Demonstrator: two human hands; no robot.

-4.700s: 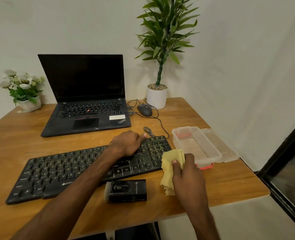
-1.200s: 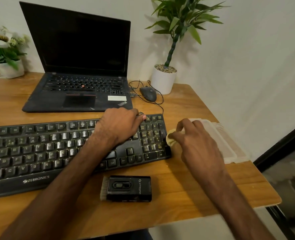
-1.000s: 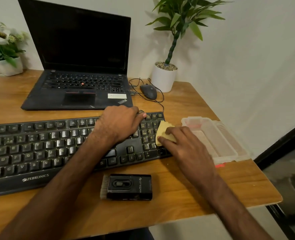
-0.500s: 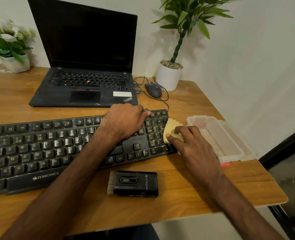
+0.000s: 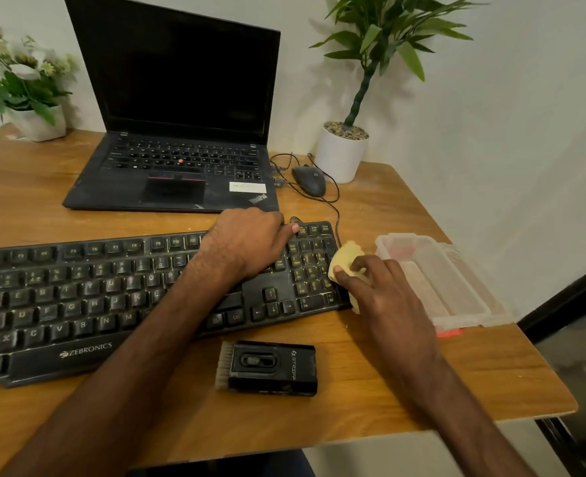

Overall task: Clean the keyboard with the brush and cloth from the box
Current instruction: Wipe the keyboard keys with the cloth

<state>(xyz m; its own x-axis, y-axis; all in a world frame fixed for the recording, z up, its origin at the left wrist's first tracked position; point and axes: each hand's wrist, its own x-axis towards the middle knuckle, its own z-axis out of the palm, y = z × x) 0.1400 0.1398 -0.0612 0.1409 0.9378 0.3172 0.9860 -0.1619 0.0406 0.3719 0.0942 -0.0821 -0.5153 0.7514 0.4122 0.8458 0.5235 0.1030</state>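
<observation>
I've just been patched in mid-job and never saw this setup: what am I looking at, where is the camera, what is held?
No machine here: these are a person's two bare hands, filmed by one wide-angle camera worn on the head, looking forward and down. On the wooden table lie a black keyboard, a brush in front of it, a clear plastic box to its right, and behind it an open laptop, a mouse, a potted plant and a flower pot. The left hand rests on the keys. The right hand has its grip on a yellow cloth, pressed against the keyboard's right end. Nothing touches the brush.
</observation>
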